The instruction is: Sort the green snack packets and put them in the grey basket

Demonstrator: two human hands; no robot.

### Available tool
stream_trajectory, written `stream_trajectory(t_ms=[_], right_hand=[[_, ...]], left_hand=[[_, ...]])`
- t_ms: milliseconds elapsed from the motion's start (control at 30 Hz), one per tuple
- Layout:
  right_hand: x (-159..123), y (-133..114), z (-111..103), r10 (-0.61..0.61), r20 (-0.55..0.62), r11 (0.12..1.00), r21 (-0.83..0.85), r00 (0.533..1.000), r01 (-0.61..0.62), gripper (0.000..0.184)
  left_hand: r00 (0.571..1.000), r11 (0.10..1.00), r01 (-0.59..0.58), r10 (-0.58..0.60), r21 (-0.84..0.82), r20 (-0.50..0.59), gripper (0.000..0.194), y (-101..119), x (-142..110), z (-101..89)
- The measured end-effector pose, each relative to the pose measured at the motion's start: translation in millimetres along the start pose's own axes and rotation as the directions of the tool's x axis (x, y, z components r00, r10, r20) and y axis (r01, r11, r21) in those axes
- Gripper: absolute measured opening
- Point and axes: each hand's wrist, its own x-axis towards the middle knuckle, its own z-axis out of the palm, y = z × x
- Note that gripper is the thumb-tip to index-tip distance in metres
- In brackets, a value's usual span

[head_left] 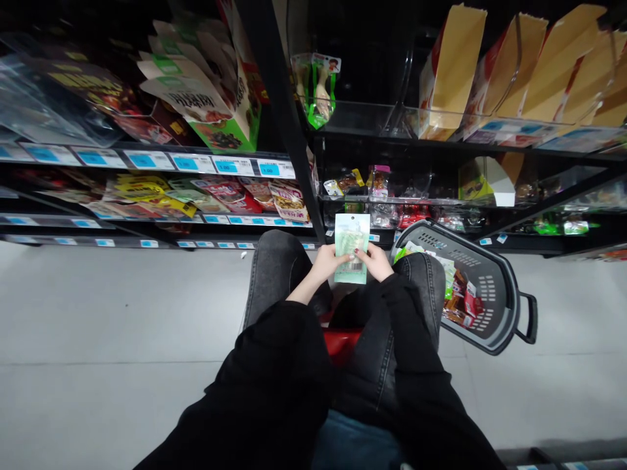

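A pale green snack packet point(351, 232) with a hang hole at its top and a barcode low on its face is held upright above my knees. My left hand point(327, 262) grips its left edge, thumb lying across the front. On the opposite edge my right hand point(377, 262) pinches it, thumb also on the front near the barcode. The fingers behind the packet are hidden. To the right of my right knee stands a grey shopping basket point(494, 281), with several snack packets point(463, 300) inside, red, brown and green among them.
Ahead are black store shelves point(274, 85) with blue-and-white price tags point(225, 165). Bagged snacks point(230, 194) lie on the left shelf, and open cardboard boxes point(453, 72) stand upper right. A green-backed packet point(321, 94) hangs above. Under me is something red point(341, 346), on a grey tiled floor point(186, 333).
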Motion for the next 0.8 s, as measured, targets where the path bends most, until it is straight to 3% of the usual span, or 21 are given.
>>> stream_trajectory(t_ms=[167, 700, 800], right_hand=[[-1.7, -6.8, -3.8, 0.01, -0.015, 0.98, -0.196, 1.0, -0.013, 0.033], [0.8, -4.0, 1.9, -0.073, -0.106, 0.976, -0.214, 0.992, 0.049, 0.032], [-0.3, -2.6, 4.5, -0.069, -0.147, 0.985, -0.17, 0.987, 0.044, 0.031]], left_hand=[[1.0, 0.996, -0.005, 0.007, 0.085, -0.024, 0.031, 2.5, -0.3, -0.2], [1.0, 0.999, -0.028, 0.028, 0.023, -0.012, 0.03, 4.5, -0.3, 1.2], [0.987, 0.994, -0.113, 0.113, 0.002, -0.11, 0.044, 2.5, -0.4, 3.2]])
